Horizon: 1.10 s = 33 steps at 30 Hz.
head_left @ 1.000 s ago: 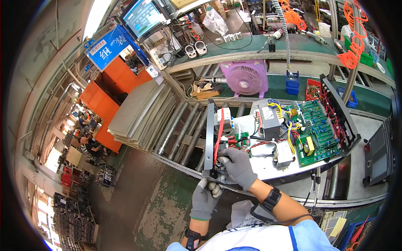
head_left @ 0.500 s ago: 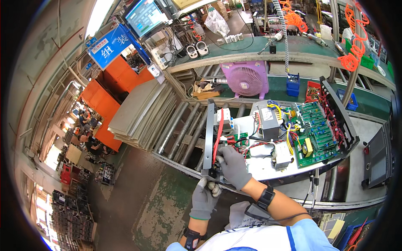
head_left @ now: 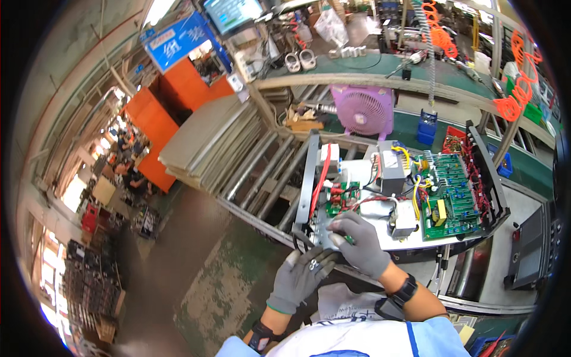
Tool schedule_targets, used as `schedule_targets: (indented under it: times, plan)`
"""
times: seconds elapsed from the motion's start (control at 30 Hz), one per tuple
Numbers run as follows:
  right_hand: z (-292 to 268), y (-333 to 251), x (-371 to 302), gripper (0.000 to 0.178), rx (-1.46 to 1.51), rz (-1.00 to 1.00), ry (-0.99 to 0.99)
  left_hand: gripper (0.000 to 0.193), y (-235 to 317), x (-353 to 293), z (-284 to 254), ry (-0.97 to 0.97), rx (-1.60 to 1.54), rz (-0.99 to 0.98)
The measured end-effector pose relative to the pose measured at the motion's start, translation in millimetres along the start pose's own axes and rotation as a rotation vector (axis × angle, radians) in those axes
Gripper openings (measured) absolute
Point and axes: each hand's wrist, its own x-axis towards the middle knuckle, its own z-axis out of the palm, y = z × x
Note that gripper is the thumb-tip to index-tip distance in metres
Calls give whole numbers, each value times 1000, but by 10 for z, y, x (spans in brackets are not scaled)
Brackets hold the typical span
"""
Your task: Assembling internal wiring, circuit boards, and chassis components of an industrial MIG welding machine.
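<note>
Grey-gloved hands (head_left: pixel 364 249), black wristbands (head_left: pixel 406 290), light blue sleeves (head_left: pixel 439 339)

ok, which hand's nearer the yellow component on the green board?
Right. The right hand is left of the yellow component, by the near edge of the chassis; the left hand is farther left, lower in view.

Head-worn fisheye view, facing down and forward, straight edges bowing toward the dark rim. The left hand (head_left: pixel 299 281) at six o'clock and the right hand (head_left: pixel 363 247) between four and five lie near the lens; the green bench (head_left: pixel 370 66) at one o'clock stands farther off.
</note>
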Motion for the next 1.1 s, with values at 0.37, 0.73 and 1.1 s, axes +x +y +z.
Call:
schedule_targets:
  times: [0.37, 0.73, 1.1]
  plan:
    - [-96, -60, -208, 21, -496, -336, -344, 73, -169, 45, 209, -239, -5, -76]
    - [152, 190, 102, 16, -334, -184, -13, 32, -136, 58, -262, -27, -16, 78]
    - [346, 225, 210, 19, -348, -234, 94, 20, -10, -34, -218, 149, -65, 77]
